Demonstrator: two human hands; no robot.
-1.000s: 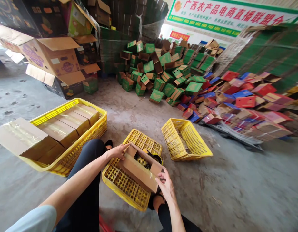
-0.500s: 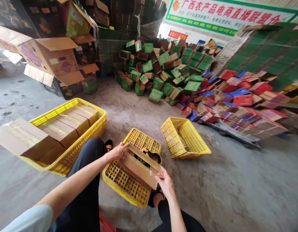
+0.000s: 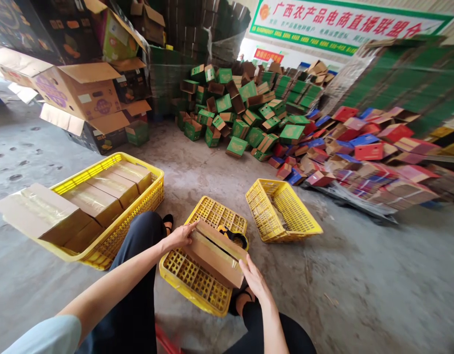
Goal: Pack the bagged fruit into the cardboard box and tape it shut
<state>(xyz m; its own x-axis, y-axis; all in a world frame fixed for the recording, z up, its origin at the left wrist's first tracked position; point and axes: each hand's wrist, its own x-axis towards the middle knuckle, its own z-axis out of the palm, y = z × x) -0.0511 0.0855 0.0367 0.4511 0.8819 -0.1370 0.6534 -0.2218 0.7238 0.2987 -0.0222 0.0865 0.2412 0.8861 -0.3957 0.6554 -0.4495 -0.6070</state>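
A brown cardboard box (image 3: 215, 253) lies on an upturned yellow plastic crate (image 3: 197, 280) between my knees, its top flaps almost folded together with a narrow dark gap left. My left hand (image 3: 179, 236) holds the box's left end, fingers curled on the flap. At the right front corner my right hand (image 3: 254, 280) presses on the box with fingers stretched out. A yellow and black object (image 3: 234, 237) peeks out just behind the box.
A yellow crate (image 3: 138, 206) at the left holds several taped brown boxes. Another yellow crate (image 3: 282, 211) stands tilted on the concrete floor. Piles of green boxes (image 3: 249, 108) and red and blue boxes (image 3: 363, 152) lie beyond. Large cartons (image 3: 79, 93) are stacked at the far left.
The box's flaps have come down from open to almost shut, hiding the contents. My right hand slid onto the flap and flattened.
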